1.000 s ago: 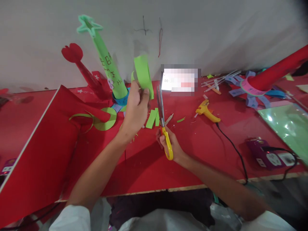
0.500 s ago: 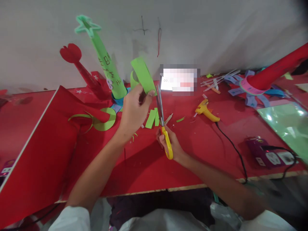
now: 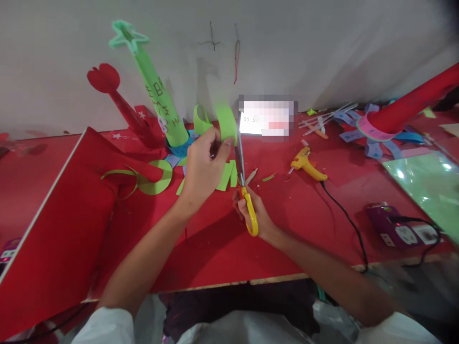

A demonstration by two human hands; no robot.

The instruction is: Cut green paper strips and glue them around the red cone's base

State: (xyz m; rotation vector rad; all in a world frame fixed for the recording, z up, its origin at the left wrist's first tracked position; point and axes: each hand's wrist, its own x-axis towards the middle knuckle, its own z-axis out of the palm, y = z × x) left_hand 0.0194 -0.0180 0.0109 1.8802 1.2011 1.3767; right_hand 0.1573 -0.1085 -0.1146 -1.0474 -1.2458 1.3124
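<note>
My left hand (image 3: 206,165) pinches a curled strip of light green paper (image 3: 226,125) between thumb and fingers, raised above the table. Another green loop stands up behind the fingers. My right hand (image 3: 255,210) is wrapped round the yellow handle of the scissors (image 3: 252,215). Their metal blades point up and lie right beside the strip's right edge; whether they touch it I cannot tell. Under my left hand, cut green pieces (image 3: 224,177) lie on the red table (image 3: 279,243).
A yellow glue gun (image 3: 307,165) with a black cord lies to the right, near a purple box (image 3: 389,227). A bright screen (image 3: 253,124) leans at the wall. Green (image 3: 154,86) and red (image 3: 124,107) paper figures stand at left, beside a large red sheet (image 3: 68,229).
The green strip in my left hand has bent and swung down, its top now blurred. A green piece shows on the table left of the other cuttings. My right hand has barely moved.
</note>
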